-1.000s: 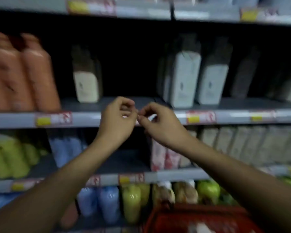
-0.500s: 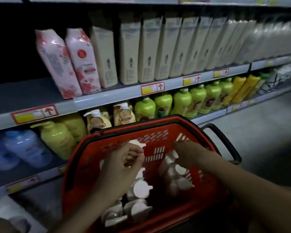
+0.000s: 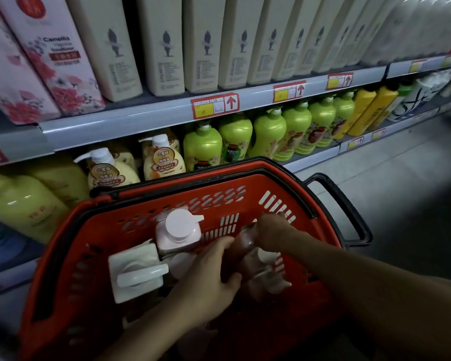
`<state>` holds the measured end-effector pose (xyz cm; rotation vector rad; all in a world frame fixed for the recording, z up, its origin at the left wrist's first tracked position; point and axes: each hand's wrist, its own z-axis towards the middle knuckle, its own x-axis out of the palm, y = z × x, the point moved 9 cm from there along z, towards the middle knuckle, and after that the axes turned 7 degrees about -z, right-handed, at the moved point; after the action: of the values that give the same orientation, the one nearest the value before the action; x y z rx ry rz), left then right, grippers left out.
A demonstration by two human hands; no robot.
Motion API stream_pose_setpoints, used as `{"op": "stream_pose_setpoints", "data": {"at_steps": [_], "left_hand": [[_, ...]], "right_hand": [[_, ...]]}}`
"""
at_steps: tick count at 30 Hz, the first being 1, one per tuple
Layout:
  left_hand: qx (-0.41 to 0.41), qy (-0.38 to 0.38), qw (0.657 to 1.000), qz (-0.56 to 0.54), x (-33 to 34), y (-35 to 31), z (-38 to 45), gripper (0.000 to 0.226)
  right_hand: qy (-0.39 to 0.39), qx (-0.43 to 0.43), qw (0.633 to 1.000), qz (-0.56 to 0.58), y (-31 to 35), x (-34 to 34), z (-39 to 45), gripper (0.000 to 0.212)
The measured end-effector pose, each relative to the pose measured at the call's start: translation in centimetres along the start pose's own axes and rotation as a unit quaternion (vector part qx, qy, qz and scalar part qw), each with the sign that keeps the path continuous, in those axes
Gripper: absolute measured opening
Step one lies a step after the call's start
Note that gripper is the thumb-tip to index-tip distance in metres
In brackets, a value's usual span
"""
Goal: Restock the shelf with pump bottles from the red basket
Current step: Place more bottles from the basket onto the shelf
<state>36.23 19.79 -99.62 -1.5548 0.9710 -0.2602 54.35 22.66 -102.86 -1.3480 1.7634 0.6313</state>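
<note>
The shelf (image 3: pixel 146 121) runs across the whole upper half of the frame. Tall cream bottles (image 3: pixel 164 45) line its top tier, their tops cut off by the frame edge, with pink floral ones (image 3: pixel 55 61) at upper left. Below the rail sit green bottles (image 3: pixel 268 131) mid-frame, yellow ones (image 3: pixel 367 110) further right, and honey-label pumps (image 3: pixel 162 162) left of centre. The far right end is too blurry to read, and the lower left is just dim yellow and blue blobs.

The basket (image 3: pixel 94 235) fills the lower middle, red with a black handle at its right; its near edge is covered by both forearms. Inside, a pink bottle (image 3: pixel 179 231) stands upright near the far wall with its white pump head facing up, and a white pump (image 3: pixel 138 274) sits just left of it.

The right hand (image 3: pixel 274 233) is at the basket's right side, fingers curled down over the top of a brownish bottle (image 3: pixel 248 259), which is smeared with blur, so can't tell much about it. The left hand (image 3: pixel 208 280) is right beside it, thumb and fingers spread either side of that same bottle's body, touching it. A couple more pump heads (image 3: pixel 268 280) show under the hands, mostly hidden.
</note>
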Motion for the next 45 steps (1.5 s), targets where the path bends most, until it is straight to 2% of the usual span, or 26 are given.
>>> {"op": "stream_pose_setpoints", "data": {"at_steps": [2,6,9,11,13,15,17,19,22,26,28,29,32,35,37,39,42,45], "left_hand": [[-0.017,-0.006,1.000,0.003,-0.1,1.3,0.7,0.066],[-0.024,-0.008,1.000,0.012,0.1,2.2,1.5,0.067],[-0.015,0.009,1.000,0.003,0.9,1.8,1.5,0.072],[0.004,0.008,1.000,-0.010,1.3,1.2,1.5,0.091],[0.010,-0.028,0.999,-0.034,0.6,0.7,1.5,0.108],[0.031,-0.104,0.993,-0.052,-1.3,-0.2,1.4,0.107],[0.049,-0.158,0.984,-0.060,-3.1,-1.2,1.2,0.104],[0.068,-0.157,0.984,-0.051,-3.4,-1.9,1.1,0.100],[0.086,-0.164,0.982,0.022,-3.0,-2.8,0.3,0.095],[0.091,-0.200,0.975,-0.021,-3.1,-3.3,0.2,0.063],[0.077,-0.192,0.978,-0.040,-2.6,-3.5,0.4,0.048],[0.066,-0.192,0.978,-0.055,-2.5,-3.6,0.3,0.048],[0.038,-0.159,0.980,-0.116,-2.4,-4.3,0.0,0.063],[0.035,-0.099,0.976,-0.192,-3.0,-5.7,-0.7,0.062],[0.045,-0.083,0.970,-0.223,-4.5,-6.7,-1.4,0.054],[0.058,-0.077,0.965,-0.243,-6.5,-8.1,-2.4,0.052],[0.079,-0.107,0.946,-0.296,-10.2,-9.6,-4.3,0.059],[0.075,-0.181,0.912,-0.360,-13.8,-9.2,-6.9,0.061]], "right_hand": [[0.011,0.016,0.999,0.038,-0.3,0.8,0.2,0.010],[-0.013,0.014,0.993,0.115,1.5,1.2,-1.0,0.019],[-0.110,-0.028,0.993,0.032,3.7,-2.0,-2.9,0.038],[-0.197,-0.028,0.980,0.002,4.3,-5.5,-4.6,0.051],[-0.262,0.007,0.965,0.023,3.8,-8.7,-6.2,0.060],[-0.280,0.043,0.956,0.081,2.8,-10.5,-7.3,0.067],[-0.276,0.052,0.950,0.138,2.2,-11.2,-8.1,0.071],[-0.265,0.050,0.945,0.187,2.0,-11.6,-9.1,0.071],[-0.249,0.052,0.927,0.275,1.6,-11.7,-10.8,0.068],[-0.228,0.038,0.914,0.334,1.2,-11.3,-12.2,0.069],[-0.227,0.034,0.905,0.357,0.7,-11.5,-12.5,0.068],[-0.226,0.026,0.893,0.389,0.3,-11.7,-12.7,0.068],[-0.217,-0.006,0.854,0.473,-0.5,-12.4,-12.6,0.069],[-0.214,-0.020,0.819,0.531,-0.9,-12.6,-13.1,0.075],[-0.204,-0.057,0.808,0.550,-0.5,-13.1,-13.6,0.063],[-0.167,-0.134,0.814,0.540,1.0,-13.9,-14.2,0.046],[-0.036,-0.255,0.803,0.538,4.8,-13.9,-15.9,0.062],[0.010,-0.299,0.780,0.550,8.1,-14.2,-17.7,0.053]]}}
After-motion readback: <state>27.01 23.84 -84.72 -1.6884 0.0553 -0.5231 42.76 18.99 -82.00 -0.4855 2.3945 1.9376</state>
